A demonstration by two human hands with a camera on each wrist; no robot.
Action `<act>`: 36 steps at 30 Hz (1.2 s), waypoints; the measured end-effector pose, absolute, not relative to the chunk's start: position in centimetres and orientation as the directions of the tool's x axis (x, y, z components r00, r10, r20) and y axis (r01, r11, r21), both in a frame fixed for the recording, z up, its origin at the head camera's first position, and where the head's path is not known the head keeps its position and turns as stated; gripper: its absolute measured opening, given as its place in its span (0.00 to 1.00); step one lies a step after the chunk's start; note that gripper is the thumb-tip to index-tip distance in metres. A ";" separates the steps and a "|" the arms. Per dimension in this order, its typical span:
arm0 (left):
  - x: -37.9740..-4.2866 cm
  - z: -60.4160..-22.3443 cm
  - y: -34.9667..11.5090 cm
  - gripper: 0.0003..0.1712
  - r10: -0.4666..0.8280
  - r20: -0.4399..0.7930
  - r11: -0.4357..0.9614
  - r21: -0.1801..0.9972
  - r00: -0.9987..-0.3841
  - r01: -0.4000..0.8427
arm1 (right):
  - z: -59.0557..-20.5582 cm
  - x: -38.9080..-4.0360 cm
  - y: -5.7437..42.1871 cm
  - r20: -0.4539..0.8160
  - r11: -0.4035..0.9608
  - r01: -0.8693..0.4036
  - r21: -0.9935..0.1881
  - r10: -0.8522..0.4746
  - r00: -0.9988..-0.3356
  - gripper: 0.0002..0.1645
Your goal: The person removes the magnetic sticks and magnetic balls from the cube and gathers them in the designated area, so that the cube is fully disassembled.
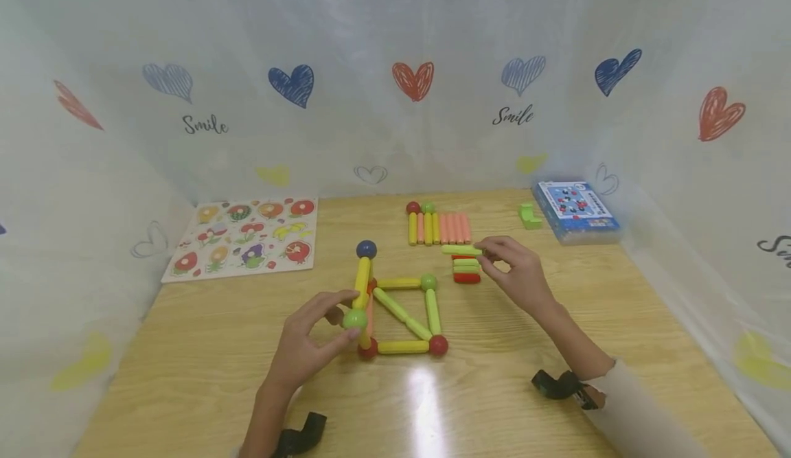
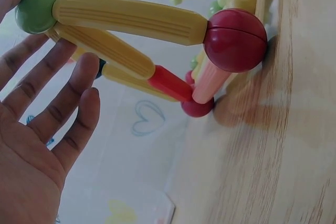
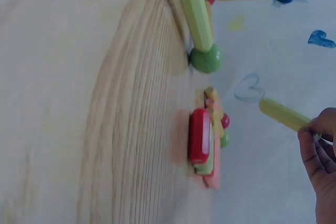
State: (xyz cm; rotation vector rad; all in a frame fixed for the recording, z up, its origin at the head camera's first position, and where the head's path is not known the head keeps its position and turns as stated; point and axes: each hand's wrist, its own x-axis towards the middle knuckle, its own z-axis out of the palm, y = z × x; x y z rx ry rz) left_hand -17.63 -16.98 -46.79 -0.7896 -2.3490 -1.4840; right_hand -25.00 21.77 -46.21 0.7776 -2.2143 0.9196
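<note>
Right grip [image 1: 514, 272] pinches a slim, lime-green rod [image 1: 459, 250] while left grip [image 1: 307, 341] pinches a glossy green ball [image 1: 355, 319].

On my head feed I read "Smile" [image 1: 206, 125] in dark script on the pale sheet [image 1: 346, 135], left of centre, and a second "Smile" right of centre. A third script word [image 1: 780, 246], beginning with S, is cut off at the right edge. The blue box [image 1: 587, 231], centre right, carries a label [image 1: 571, 200] too small for me to read.
</note>
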 end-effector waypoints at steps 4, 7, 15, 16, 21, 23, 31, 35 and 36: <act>-17.5 -47.0 -16.9 0.30 0.304 0.474 0.334 0.759 -0.827 0.558 | -46.7 -27.0 23.2 0.720 0.677 -0.643 -0.357 -0.239 -0.652 0.16; -17.4 -47.0 -16.9 0.30 0.301 0.467 0.335 0.765 -0.832 0.550 | -47.3 -28.4 24.0 0.702 0.720 -0.596 -0.355 -0.216 -0.679 0.15; -17.5 -47.1 -16.8 0.30 0.306 0.464 0.354 0.755 -0.831 0.552 | -48.8 -31.2 25.0 0.618 0.777 -0.491 -0.394 -0.171 -0.767 0.12; -17.5 -47.1 -16.8 0.30 0.307 0.463 0.354 0.755 -0.831 0.552 | -49.0 -31.5 25.0 0.605 0.783 -0.478 -0.398 -0.168 -0.778 0.11; -17.4 -47.1 -16.6 0.30 0.307 0.463 0.348 0.759 -0.832 0.551 | -49.7 -32.6 25.2 0.531 0.806 -0.414 -0.424 -0.149 -0.834 0.11; -17.4 -47.1 -16.6 0.30 0.309 0.466 0.343 0.758 -0.829 0.554 | -50.0 -32.9 25.2 0.499 0.815 -0.382 -0.437 -0.133 -0.856 0.11; -17.7 -47.0 -16.8 0.31 0.312 0.495 0.324 0.747 -0.811 0.581 | -50.2 -33.7 24.7 0.343 0.824 -0.270 -0.497 -0.099 -0.934 0.13; -17.8 -47.0 -16.9 0.31 0.314 0.506 0.320 0.740 -0.803 0.591 | -50.4 -33.8 24.5 0.293 0.816 -0.243 -0.525 -0.095 -0.951 0.14; -17.8 -47.0 -16.9 0.32 0.313 0.507 0.320 0.740 -0.803 0.592 | -50.5 -33.9 24.4 0.286 0.817 -0.243 -0.524 -0.101 -0.953 0.14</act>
